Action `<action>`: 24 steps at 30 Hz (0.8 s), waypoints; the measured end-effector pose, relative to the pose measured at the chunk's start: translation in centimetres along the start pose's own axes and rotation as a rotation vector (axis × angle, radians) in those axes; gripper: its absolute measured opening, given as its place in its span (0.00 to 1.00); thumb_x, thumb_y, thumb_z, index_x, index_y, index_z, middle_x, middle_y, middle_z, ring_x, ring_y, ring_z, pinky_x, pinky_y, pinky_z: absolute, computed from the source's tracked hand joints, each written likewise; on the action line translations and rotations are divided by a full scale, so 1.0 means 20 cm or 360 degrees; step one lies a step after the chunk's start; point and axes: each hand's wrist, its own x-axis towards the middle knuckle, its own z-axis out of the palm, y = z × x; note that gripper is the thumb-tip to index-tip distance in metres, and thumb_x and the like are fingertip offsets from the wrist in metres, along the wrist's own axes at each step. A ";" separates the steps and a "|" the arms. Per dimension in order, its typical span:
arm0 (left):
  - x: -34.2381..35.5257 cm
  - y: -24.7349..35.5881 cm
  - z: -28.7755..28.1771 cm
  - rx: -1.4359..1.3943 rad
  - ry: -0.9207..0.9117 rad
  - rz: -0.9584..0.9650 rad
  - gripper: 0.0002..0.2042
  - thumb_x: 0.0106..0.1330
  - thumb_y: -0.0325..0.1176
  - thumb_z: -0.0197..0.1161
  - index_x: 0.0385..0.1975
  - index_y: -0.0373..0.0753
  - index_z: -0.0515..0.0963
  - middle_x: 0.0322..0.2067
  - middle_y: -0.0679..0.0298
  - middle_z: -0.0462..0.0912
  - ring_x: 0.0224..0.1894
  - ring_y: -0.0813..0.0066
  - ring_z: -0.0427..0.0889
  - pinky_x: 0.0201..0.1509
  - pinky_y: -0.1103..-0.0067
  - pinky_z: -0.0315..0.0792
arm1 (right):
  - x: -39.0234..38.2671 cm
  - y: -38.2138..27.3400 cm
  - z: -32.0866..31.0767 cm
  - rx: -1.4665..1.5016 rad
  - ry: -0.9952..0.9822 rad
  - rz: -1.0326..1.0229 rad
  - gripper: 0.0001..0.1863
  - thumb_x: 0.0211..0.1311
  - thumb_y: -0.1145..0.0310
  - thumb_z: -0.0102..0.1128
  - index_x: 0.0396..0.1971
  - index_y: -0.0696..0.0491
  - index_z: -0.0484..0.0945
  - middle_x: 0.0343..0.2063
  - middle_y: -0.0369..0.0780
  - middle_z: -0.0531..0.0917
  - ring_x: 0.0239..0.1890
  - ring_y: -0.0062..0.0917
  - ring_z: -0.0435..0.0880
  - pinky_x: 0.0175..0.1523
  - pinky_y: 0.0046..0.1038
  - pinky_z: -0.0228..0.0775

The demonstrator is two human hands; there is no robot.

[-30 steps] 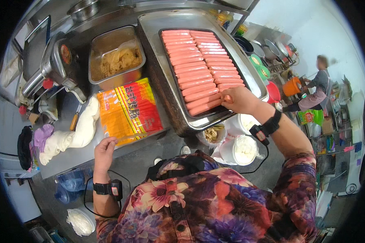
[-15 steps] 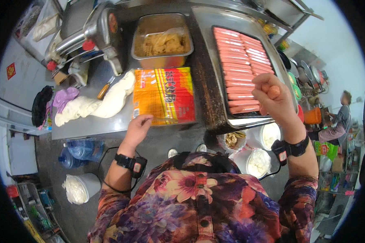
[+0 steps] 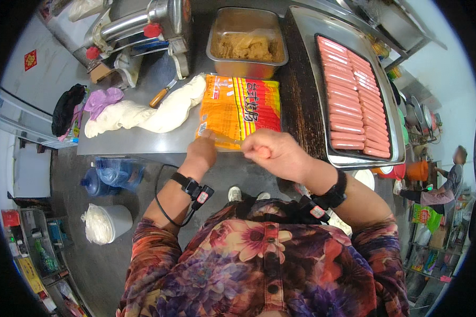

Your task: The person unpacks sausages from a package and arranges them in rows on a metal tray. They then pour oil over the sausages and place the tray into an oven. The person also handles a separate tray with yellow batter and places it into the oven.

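A flat orange, yellow and red plastic package lies at the table's near edge. My left hand is closed on its near left corner. My right hand is closed at the package's near edge, and a see-through strip of plastic stretches between the two hands. A rounded pinkish tip shows at the right fingers; whether it is a fingertip or a sausage end I cannot tell. Sausages lie in two columns in a black-rimmed tray on the right.
Beyond the package stands a metal pan of brownish paste. Left are white dough, a purple cloth-like piece, a wooden-handled tool and a roller machine. Buckets stand on the floor. A person is far right.
My right hand has moved left from over the sausage tray to the package's near edge. The left hand has closed on the package corner. The whole view has shifted, with the table sliding rightward.
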 end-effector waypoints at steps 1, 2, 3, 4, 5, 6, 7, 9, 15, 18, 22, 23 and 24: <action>0.00 -0.01 0.00 -0.0010 0.0015 -0.0002 0.14 0.59 0.28 0.56 0.46 0.39 0.73 0.50 0.53 0.73 0.46 0.54 0.79 0.48 0.66 0.75 | 0.00 0.02 0.04 -0.0004 -0.0060 -0.0004 0.07 0.56 0.75 0.59 0.35 0.54 0.74 0.29 0.42 0.79 0.33 0.33 0.81 0.39 0.29 0.73; 0.00 -0.02 0.00 -0.0024 0.0075 -0.0004 0.14 0.57 0.28 0.57 0.45 0.40 0.74 0.52 0.53 0.73 0.46 0.55 0.80 0.48 0.67 0.75 | 0.01 0.05 0.08 -0.0009 -0.0122 -0.0010 0.07 0.57 0.76 0.58 0.36 0.54 0.74 0.30 0.43 0.79 0.33 0.34 0.81 0.39 0.29 0.73; -0.01 -0.02 0.00 -0.0026 0.0065 -0.0028 0.14 0.56 0.27 0.58 0.44 0.41 0.74 0.53 0.54 0.72 0.45 0.56 0.80 0.48 0.68 0.76 | 0.01 0.07 0.12 -0.0072 -0.0174 0.0002 0.06 0.58 0.74 0.55 0.36 0.54 0.73 0.31 0.43 0.79 0.35 0.36 0.81 0.41 0.32 0.74; -0.01 -0.04 -0.02 -0.0043 0.0178 0.0084 0.14 0.55 0.27 0.59 0.42 0.41 0.75 0.54 0.54 0.72 0.46 0.56 0.80 0.48 0.68 0.75 | 0.02 0.10 0.15 -0.0142 -0.0168 -0.0150 0.06 0.57 0.74 0.56 0.35 0.53 0.73 0.30 0.42 0.79 0.35 0.36 0.80 0.41 0.32 0.73; -0.02 -0.05 -0.03 -0.0047 0.0215 0.0175 0.13 0.54 0.27 0.59 0.41 0.42 0.76 0.54 0.53 0.71 0.46 0.55 0.79 0.48 0.67 0.75 | 0.03 0.12 0.18 -0.0196 -0.0174 -0.0267 0.06 0.57 0.74 0.57 0.34 0.53 0.74 0.30 0.41 0.78 0.35 0.37 0.80 0.40 0.33 0.73; -0.02 -0.06 -0.04 -0.0025 0.0265 0.0263 0.12 0.53 0.27 0.60 0.39 0.43 0.78 0.55 0.52 0.71 0.47 0.54 0.79 0.49 0.67 0.75 | 0.03 0.14 0.20 -0.0275 -0.0230 -0.0292 0.06 0.56 0.74 0.57 0.34 0.52 0.74 0.29 0.40 0.78 0.34 0.37 0.79 0.40 0.33 0.72; -0.03 -0.06 -0.05 -0.0041 0.0314 0.0306 0.11 0.52 0.27 0.61 0.37 0.43 0.78 0.55 0.51 0.70 0.48 0.53 0.78 0.49 0.66 0.74 | 0.03 0.16 0.22 -0.0182 -0.0336 -0.0230 0.06 0.55 0.72 0.57 0.33 0.53 0.73 0.30 0.42 0.78 0.37 0.38 0.79 0.41 0.36 0.71; -0.02 -0.07 -0.06 -0.0007 0.0440 0.0403 0.09 0.50 0.28 0.62 0.33 0.43 0.80 0.56 0.50 0.70 0.50 0.50 0.75 0.50 0.64 0.72 | 0.04 0.19 0.26 -0.0286 -0.0318 -0.0375 0.07 0.54 0.72 0.58 0.34 0.52 0.73 0.30 0.41 0.78 0.36 0.38 0.79 0.41 0.36 0.71; 0.00 -0.17 -0.02 -0.0309 0.0519 0.0742 0.13 0.49 0.28 0.61 0.36 0.44 0.81 0.52 0.56 0.71 0.55 0.49 0.69 0.55 0.63 0.66 | 0.16 0.36 0.41 -0.0496 -0.0210 -0.0548 0.06 0.53 0.71 0.56 0.32 0.49 0.72 0.32 0.38 0.77 0.36 0.37 0.79 0.40 0.36 0.72; 0.03 -0.21 -0.04 -0.0327 0.0397 0.0834 0.10 0.50 0.29 0.61 0.33 0.38 0.81 0.54 0.53 0.71 0.56 0.47 0.67 0.59 0.62 0.64 | 0.28 0.48 0.44 -0.0546 -0.0416 -0.0453 0.04 0.57 0.66 0.50 0.32 0.46 0.72 0.33 0.36 0.77 0.38 0.34 0.80 0.41 0.34 0.73; 0.04 -0.22 -0.09 -0.0350 0.0357 0.0961 0.06 0.53 0.29 0.63 0.30 0.39 0.81 0.58 0.47 0.69 0.58 0.46 0.67 0.64 0.63 0.61 | 0.42 0.62 0.44 -0.1001 -0.0417 -0.0056 0.14 0.52 0.60 0.58 0.35 0.52 0.74 0.35 0.41 0.79 0.40 0.36 0.81 0.45 0.33 0.72; 0.06 -0.23 -0.11 -0.0259 0.0264 0.0973 0.06 0.53 0.28 0.62 0.30 0.39 0.81 0.59 0.47 0.68 0.58 0.46 0.67 0.65 0.63 0.60 | 0.45 0.63 0.44 -0.1254 -0.0407 0.0057 0.16 0.51 0.58 0.59 0.35 0.53 0.75 0.35 0.42 0.79 0.40 0.37 0.81 0.46 0.34 0.72; 0.08 -0.24 -0.13 -0.0298 0.0304 0.1033 0.06 0.53 0.28 0.62 0.31 0.39 0.82 0.59 0.47 0.67 0.59 0.44 0.67 0.64 0.62 0.61 | 0.46 0.64 0.44 -0.1283 -0.0240 -0.0001 0.18 0.50 0.57 0.61 0.36 0.54 0.75 0.36 0.44 0.79 0.41 0.38 0.80 0.47 0.35 0.72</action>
